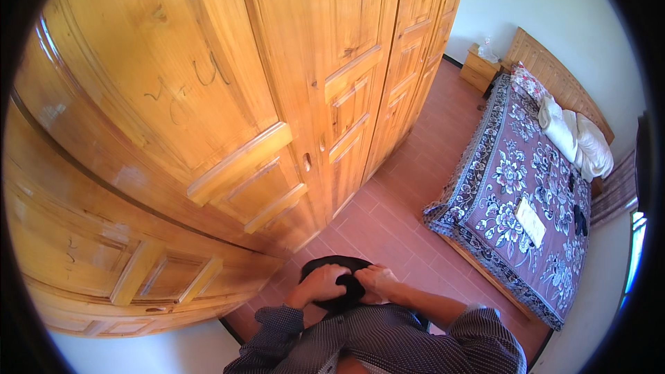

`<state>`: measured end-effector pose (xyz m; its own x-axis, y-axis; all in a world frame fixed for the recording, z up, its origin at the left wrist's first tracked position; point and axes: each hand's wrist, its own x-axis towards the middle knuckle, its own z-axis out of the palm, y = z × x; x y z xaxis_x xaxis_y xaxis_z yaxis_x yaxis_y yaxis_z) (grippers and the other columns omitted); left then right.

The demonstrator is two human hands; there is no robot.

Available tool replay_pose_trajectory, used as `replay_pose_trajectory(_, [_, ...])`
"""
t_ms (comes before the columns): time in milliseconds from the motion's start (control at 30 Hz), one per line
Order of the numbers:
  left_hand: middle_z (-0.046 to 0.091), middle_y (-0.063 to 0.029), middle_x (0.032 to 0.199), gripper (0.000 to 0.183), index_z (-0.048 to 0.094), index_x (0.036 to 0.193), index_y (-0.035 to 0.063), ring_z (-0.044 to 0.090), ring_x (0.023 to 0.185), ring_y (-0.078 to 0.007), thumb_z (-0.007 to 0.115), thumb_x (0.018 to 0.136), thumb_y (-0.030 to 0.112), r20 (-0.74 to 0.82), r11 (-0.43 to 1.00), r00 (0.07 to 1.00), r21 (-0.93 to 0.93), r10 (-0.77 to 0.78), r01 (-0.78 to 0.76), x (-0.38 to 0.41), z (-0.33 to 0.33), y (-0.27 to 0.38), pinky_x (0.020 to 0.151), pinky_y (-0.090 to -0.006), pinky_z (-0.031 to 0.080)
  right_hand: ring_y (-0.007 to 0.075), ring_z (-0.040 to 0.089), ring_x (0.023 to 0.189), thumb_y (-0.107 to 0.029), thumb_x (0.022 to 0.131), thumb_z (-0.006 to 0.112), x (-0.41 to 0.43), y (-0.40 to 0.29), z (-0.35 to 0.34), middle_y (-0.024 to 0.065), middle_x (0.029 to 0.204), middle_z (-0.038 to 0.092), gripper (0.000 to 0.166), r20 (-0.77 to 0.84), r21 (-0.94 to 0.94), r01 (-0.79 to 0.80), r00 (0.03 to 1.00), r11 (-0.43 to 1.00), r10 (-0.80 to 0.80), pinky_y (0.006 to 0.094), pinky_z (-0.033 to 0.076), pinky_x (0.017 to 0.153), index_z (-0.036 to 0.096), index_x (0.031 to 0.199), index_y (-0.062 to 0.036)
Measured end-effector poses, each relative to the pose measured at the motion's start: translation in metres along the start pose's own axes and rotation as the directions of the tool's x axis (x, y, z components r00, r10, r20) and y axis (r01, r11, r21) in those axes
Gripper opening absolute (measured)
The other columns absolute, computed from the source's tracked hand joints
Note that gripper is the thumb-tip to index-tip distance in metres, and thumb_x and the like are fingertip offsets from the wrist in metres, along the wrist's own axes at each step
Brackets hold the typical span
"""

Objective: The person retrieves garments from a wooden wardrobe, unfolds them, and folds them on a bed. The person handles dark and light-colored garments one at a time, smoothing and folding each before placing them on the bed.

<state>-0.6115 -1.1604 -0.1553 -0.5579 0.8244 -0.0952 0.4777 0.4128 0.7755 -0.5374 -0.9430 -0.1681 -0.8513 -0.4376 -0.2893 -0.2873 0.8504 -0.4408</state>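
A black cloth item, possibly a garment, is bunched between my two hands in front of my waist. My left hand grips its right side with the fingers curled in. At its left side, my right hand holds the cloth, the thumb apart from the other fingers. The underside of the cloth is hidden by my hands and my dotted dark shirt.
A tall varnished wooden wardrobe stands close at the front and left. On the right is a bed with a flowered cover, white bedding and a pale flat item. A wooden nightstand stands beyond, on the reddish tiled floor.
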Motion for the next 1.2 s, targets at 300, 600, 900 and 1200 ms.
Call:
replay_pose_trajectory(300, [0.064,-0.0223,0.124,0.048,0.055,0.133,-0.0036,0.067,0.105,-0.0310,0.068,0.093,0.020,-0.715,0.986,0.680,-0.145,-0.163,0.084,0.096,-0.072,0.012,0.087,-0.0414,0.056,0.0428,0.070,0.093,-0.041,0.070,0.076,-0.047,0.056,0.004,0.0276,0.095,0.071,0.054,-0.044,0.238,-0.544,0.822,0.805,0.568,0.0516,0.055,0.083,0.063,0.100,0.0014])
replay_pose_trajectory(600, [0.059,-0.0215,0.128,0.059,0.047,0.142,-0.0051,0.064,0.101,-0.0244,0.071,0.095,0.021,-0.951,0.926,0.147,-0.219,-0.274,0.307,0.191,-0.089,0.015,0.079,-0.0321,0.055,0.0429,0.070,0.099,-0.043,0.067,0.078,-0.029,0.180,-0.018,0.0271,0.102,0.071,0.062,0.074,0.163,-0.525,0.851,0.835,0.520,0.0497,0.055,0.088,0.064,0.108,0.0009])
replay_pose_trajectory(900, [0.068,-0.0153,0.095,0.039,0.070,0.098,0.0004,0.068,0.087,-0.0330,0.072,0.090,0.039,-0.931,0.597,-0.210,-0.354,-0.298,0.720,0.230,-0.111,0.055,0.072,-0.0418,0.053,0.0431,0.069,0.105,-0.046,0.067,0.079,-0.002,0.303,-0.106,0.0271,0.107,0.071,0.065,0.291,-0.047,-0.335,0.897,0.941,0.334,0.0504,0.053,0.094,0.062,0.108,0.0016])
replay_pose_trajectory(1200, [0.068,-0.0156,0.093,0.027,0.068,0.091,-0.0006,0.067,0.077,-0.0323,0.070,0.092,0.026,-0.950,0.658,-0.272,-0.304,-0.154,0.689,0.238,-0.102,0.042,0.067,-0.0418,0.053,0.0431,0.069,0.103,-0.049,0.070,0.076,0.004,0.341,-0.123,0.0282,0.106,0.071,0.067,0.285,-0.075,-0.251,0.922,0.965,0.262,0.0495,0.054,0.092,0.062,0.110,0.0024])
